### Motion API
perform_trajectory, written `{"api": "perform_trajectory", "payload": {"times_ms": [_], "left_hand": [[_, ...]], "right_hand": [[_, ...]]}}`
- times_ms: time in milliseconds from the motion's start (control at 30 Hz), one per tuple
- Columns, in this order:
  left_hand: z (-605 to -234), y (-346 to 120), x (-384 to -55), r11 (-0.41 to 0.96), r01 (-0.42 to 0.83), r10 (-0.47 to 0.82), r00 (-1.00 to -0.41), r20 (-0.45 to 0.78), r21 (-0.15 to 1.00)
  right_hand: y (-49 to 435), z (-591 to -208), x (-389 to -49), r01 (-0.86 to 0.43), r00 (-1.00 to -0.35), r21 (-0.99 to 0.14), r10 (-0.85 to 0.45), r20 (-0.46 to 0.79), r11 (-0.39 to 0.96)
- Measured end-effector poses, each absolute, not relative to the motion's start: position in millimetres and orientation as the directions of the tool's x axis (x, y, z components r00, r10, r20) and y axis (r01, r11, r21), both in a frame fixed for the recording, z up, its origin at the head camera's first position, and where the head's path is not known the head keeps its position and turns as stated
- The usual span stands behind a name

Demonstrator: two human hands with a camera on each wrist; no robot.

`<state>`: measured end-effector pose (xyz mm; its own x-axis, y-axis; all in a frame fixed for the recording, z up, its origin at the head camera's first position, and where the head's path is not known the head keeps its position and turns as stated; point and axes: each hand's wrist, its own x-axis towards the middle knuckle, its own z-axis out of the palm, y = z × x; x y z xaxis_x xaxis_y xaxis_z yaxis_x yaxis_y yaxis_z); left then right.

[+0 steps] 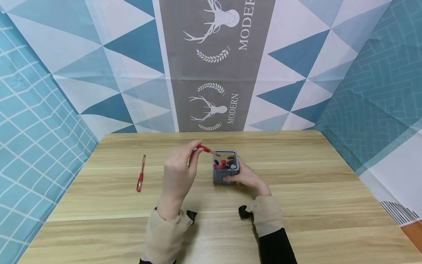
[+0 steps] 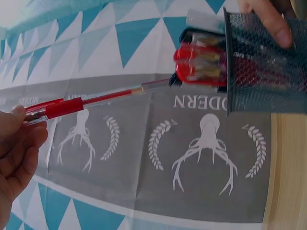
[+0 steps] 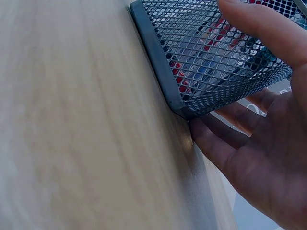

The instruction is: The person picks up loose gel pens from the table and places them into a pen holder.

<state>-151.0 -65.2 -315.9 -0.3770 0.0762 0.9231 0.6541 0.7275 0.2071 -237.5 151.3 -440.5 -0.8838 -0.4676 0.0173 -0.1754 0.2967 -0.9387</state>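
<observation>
My left hand [image 1: 180, 165] pinches a red gel pen [image 1: 205, 148] by one end. Its clear far end slants down toward the mouth of a dark mesh pen holder [image 1: 219, 178]. In the left wrist view the red pen [image 2: 108, 97] reaches close to the other pens; whether it touches them I cannot tell. My right hand [image 1: 247, 178] grips the holder from the right, thumb in front and fingers behind, as the right wrist view shows along the mesh wall [image 3: 216, 57]. Inside stand several red and black pens [image 2: 199, 64].
Another red pen [image 1: 141, 174] lies on the wooden table [image 1: 296, 176], left of my left hand. A patterned cloth [image 1: 132, 66] hangs behind the table's back edge. A blue gridded cloth [image 1: 26, 110] borders the left side.
</observation>
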Motion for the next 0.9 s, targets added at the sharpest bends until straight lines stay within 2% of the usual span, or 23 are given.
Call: {"api": "perform_trajectory", "payload": {"times_ms": [333, 633, 800, 900], "left_hand": [[-319.6, -50.4, -150.0, 0.689, 0.71, 0.167, -0.352, 0.921, 0.146], [-326.4, -41.1, -153.7, 0.672, 0.734, 0.224, -0.327, 0.918, 0.098], [-330.6, -34.2, -153.6, 0.677, 0.73, 0.239, -0.344, 0.908, 0.098], [-332.3, -30.4, -154.2, 0.673, 0.734, 0.258, -0.35, 0.9, 0.092]], "right_hand": [[151.6, -441.0, -239.2, -0.2, -0.867, -0.944, -0.496, 0.046, 0.262], [151.5, -440.2, -237.1, -0.164, -0.885, -0.938, -0.466, 0.002, 0.306], [151.9, -438.7, -235.5, -0.141, -0.874, -0.942, -0.484, -0.025, 0.303], [152.5, -438.9, -235.9, -0.169, -0.866, -0.944, -0.5, 0.006, 0.283]]}}
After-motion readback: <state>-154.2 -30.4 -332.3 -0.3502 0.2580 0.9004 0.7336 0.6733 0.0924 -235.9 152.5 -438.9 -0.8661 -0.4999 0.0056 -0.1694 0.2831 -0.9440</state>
